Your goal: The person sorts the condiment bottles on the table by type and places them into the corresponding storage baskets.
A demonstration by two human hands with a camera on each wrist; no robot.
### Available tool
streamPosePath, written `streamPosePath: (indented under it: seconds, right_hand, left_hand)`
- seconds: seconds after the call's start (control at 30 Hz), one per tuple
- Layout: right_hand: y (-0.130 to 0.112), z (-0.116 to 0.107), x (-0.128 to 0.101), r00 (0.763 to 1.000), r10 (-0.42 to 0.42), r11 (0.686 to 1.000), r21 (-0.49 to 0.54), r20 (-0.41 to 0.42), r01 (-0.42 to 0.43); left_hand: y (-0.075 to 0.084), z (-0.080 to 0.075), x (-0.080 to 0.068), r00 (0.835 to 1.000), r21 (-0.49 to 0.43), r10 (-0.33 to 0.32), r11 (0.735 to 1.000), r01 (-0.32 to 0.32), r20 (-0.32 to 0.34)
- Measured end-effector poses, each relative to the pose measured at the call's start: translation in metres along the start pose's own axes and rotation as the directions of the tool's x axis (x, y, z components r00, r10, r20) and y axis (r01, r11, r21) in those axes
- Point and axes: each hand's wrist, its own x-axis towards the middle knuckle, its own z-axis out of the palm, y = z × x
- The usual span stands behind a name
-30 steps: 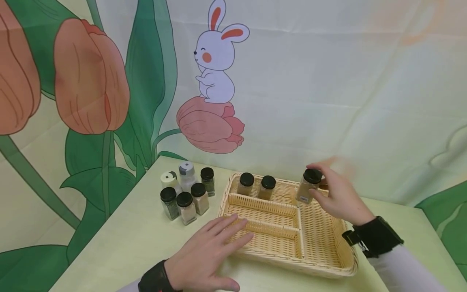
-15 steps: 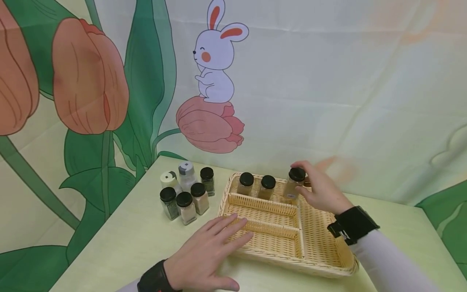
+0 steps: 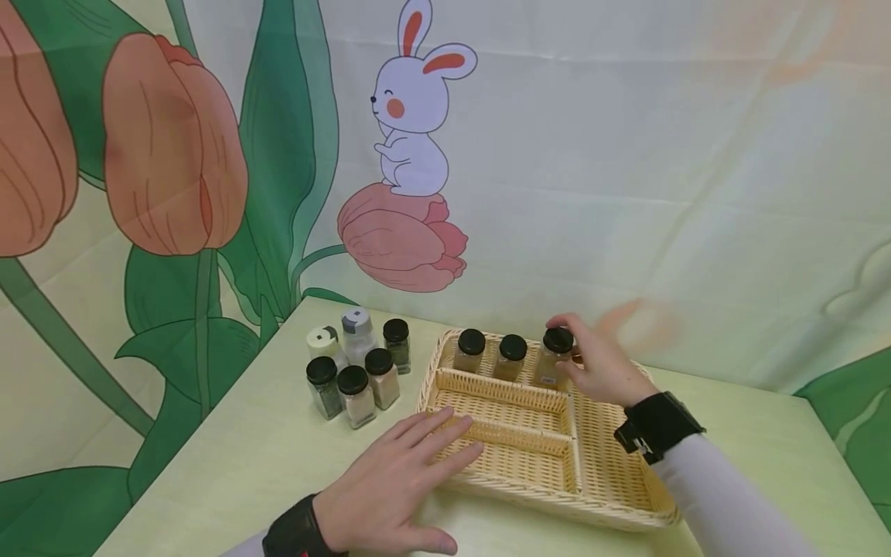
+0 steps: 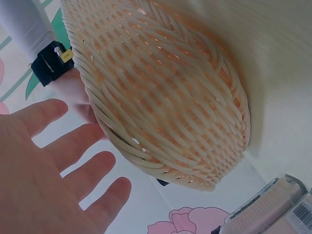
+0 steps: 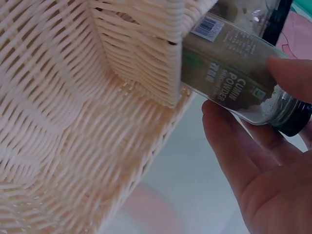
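Observation:
My right hand [image 3: 600,365] grips a clear spice jar [image 3: 547,370] with a black lid, upright at the right end of the back-left compartment of the wicker basket [image 3: 557,507]. In the right wrist view the jar's label [image 5: 226,78] reads cumin powder, and thumb and fingers sit on either side of its upper body. Two similar black-lidded jars, one left [image 3: 469,352] and one middle [image 3: 510,358], stand in the same compartment. Fingers spread and straight, my left hand [image 3: 397,480] lies over the basket's front-left corner; the left wrist view shows it beside the woven wall [image 4: 165,97].
Left of the basket, several jars stand grouped on the pale table [image 3: 230,449]: black-lidded ones such as a pink-toned jar [image 3: 357,402], plus a white-capped bottle [image 3: 358,336] and a cream-capped one [image 3: 323,344]. A printed cloth [image 3: 592,178] hangs right behind the basket.
My right hand has carried the cumin jar leftward and slightly down, from over the basket's right compartment into the back row beside the other two jars. The left hand has stayed put.

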Motion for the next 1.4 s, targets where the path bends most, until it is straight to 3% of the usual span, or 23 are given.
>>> streamPosePath:
  seconds: [0.37, 0.63, 1.4]
  right_hand:
    - [0.007, 0.013, 0.002, 0.999, 0.028, 0.999, -0.015, 0.028, -0.028]
    - [0.007, 0.016, 0.002, 0.998, 0.049, 0.997, -0.056, 0.032, -0.047]
    - [0.005, 0.024, 0.004, 0.999, 0.043, 0.982, -0.186, 0.024, -0.038]
  left_hand:
    - [0.001, 0.001, 0.0, 1.0, -0.002, 0.003, 1.0, -0.003, -0.016]
    - [0.001, 0.002, 0.0, 1.0, -0.025, -0.022, 0.999, 0.023, 0.009]
    - [0.0, 0.003, 0.0, 1.0, -0.022, -0.001, 1.0, 0.0, -0.013]
